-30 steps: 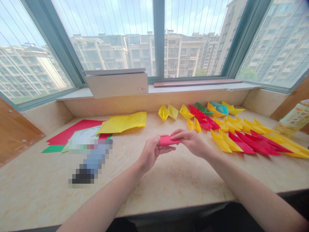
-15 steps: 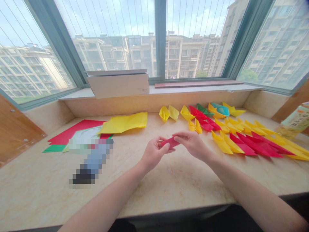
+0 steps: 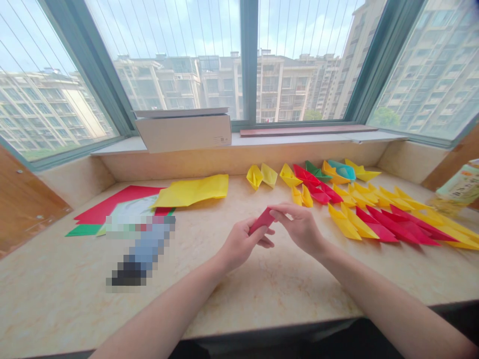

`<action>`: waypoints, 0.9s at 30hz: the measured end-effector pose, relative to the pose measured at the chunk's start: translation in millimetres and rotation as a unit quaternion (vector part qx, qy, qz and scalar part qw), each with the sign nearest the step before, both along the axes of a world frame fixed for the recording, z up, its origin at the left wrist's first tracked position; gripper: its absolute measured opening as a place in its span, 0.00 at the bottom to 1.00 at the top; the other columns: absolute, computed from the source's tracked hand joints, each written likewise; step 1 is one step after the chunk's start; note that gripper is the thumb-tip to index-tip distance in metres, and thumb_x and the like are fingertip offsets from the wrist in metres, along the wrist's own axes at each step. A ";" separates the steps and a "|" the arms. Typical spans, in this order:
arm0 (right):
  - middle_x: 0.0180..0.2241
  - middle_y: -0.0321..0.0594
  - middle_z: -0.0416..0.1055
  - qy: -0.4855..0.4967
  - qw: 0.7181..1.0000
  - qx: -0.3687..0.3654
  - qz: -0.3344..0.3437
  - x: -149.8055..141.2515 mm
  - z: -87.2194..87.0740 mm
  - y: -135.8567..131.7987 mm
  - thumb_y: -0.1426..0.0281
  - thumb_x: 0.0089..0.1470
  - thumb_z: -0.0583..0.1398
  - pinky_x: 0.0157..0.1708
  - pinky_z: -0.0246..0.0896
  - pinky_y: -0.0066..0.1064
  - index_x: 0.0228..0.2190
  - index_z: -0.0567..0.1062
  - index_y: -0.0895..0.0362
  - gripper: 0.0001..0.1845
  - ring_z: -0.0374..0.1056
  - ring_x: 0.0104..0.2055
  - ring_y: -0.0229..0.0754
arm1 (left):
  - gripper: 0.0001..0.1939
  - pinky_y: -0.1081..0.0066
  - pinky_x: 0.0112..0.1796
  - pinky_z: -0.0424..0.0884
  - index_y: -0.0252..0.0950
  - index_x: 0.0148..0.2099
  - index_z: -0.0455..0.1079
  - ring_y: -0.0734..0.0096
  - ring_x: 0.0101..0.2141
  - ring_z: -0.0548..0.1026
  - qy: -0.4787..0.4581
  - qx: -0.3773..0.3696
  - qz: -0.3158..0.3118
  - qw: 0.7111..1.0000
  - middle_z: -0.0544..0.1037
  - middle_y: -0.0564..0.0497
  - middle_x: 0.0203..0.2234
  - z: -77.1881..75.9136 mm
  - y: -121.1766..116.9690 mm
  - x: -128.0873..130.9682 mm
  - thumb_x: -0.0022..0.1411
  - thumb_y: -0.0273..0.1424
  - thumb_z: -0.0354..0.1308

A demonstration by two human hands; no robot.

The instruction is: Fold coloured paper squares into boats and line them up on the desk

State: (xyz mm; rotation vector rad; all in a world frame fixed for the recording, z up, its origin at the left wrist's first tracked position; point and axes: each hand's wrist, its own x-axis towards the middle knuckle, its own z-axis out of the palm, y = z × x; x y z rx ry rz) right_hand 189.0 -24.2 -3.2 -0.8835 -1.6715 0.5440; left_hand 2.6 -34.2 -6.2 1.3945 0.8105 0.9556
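Note:
A small folded red paper piece (image 3: 262, 220) is held between both hands just above the marble counter (image 3: 262, 284). My left hand (image 3: 241, 244) pinches its lower left end, fingers curled. Its upper right end sits under the closed fingertips of my right hand (image 3: 299, 227). The paper tilts up toward the right. To the right lie several folded paper boats, yellow (image 3: 344, 222) and red (image 3: 396, 224), with a green one (image 3: 314, 169) and a teal one (image 3: 342, 169) at the back.
Flat yellow sheets (image 3: 192, 190) and red sheets (image 3: 112, 202) lie at the left, beside a blurred-out object (image 3: 140, 247). A white cardboard box (image 3: 183, 130) rests on the window ledge. A yellow-green packet (image 3: 458, 187) stands at the far right. Windows run behind.
The red paper has turned from lying flat between my hands to tilting up at the right. Both hands shifted slightly lower and nearer me, keeping their hold.

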 end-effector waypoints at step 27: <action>0.17 0.33 0.63 -0.201 0.971 0.122 0.034 -4.5 -0.3 3.4 0.65 0.66 0.50 0.24 0.49 0.26 0.20 0.67 0.57 0.22 0.56 0.20 0.34 | 0.22 0.79 0.16 0.57 0.33 0.29 0.68 0.79 0.13 0.65 0.167 0.119 -0.054 0.977 0.71 0.55 0.16 -8.1 12.6 -12.1 0.62 0.48 0.57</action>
